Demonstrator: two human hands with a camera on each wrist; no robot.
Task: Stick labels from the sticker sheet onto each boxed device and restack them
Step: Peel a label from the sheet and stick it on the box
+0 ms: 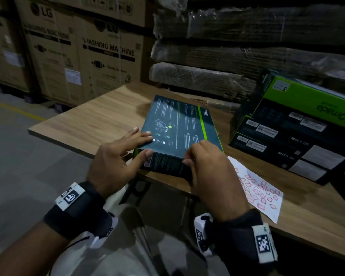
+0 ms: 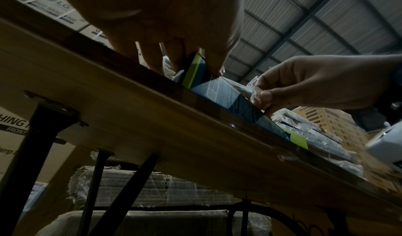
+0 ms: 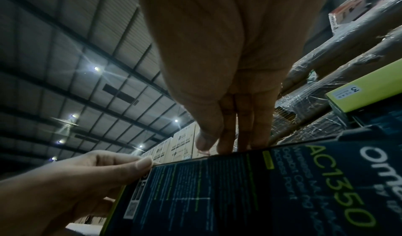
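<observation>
Dark device box (image 1: 177,128) (sealed, contents hidden) lies on the table (image 1: 92,118), both hands, left hand (image 1: 116,158) and right hand (image 1: 209,170), gripping its near edge.

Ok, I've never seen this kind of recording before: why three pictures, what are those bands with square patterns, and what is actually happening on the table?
There is no machine here: a person works with bare hands. The big picture comes from a camera on their head; the other two come from cameras strapped to the wrists, looking along the fingers from below, which is why they show the ceiling. The patterned squares sit on those wrist bands.

On the wooden table lies a dark boxed device. The left hand steadies its near left corner, fingers on top, thumb on the side. The right hand is at its near edge, fingertips pinched together; what they pinch is too small to tell. To the right lie the sticker sheet and a stack of similar boxes.
</observation>
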